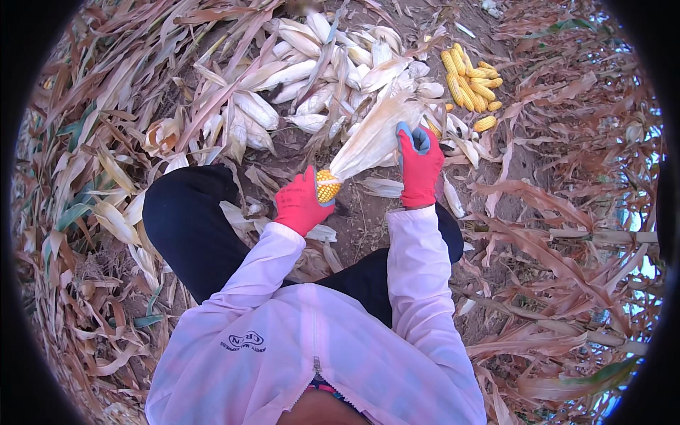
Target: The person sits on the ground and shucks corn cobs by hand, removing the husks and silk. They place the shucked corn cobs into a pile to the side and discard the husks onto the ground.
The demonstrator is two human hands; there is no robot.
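My left hand [302, 203], in a red glove with grey-blue fingers, grips the lower part of a yellow ear of corn [328, 187]. From the ear's end a broad, pale, dry husk [374, 130] stretches up and to the right, peeled off the kernels in view. My right hand [421, 164], gloved alike, has its thumb and fingers bent at the husk's right edge and pinches it there. Between my bent knees, both hands are above bare soil strewn with loose husks. The glove hides the ear's lower end.
A large heap of ears in pale husks [313, 69] lies ahead. At its right sits a pile of bare yellow ears [467, 79], with a single ear [484, 124] just below. Dry corn stalks and leaves [552, 207] cover the ground on the right, and more [69, 212] on the left.
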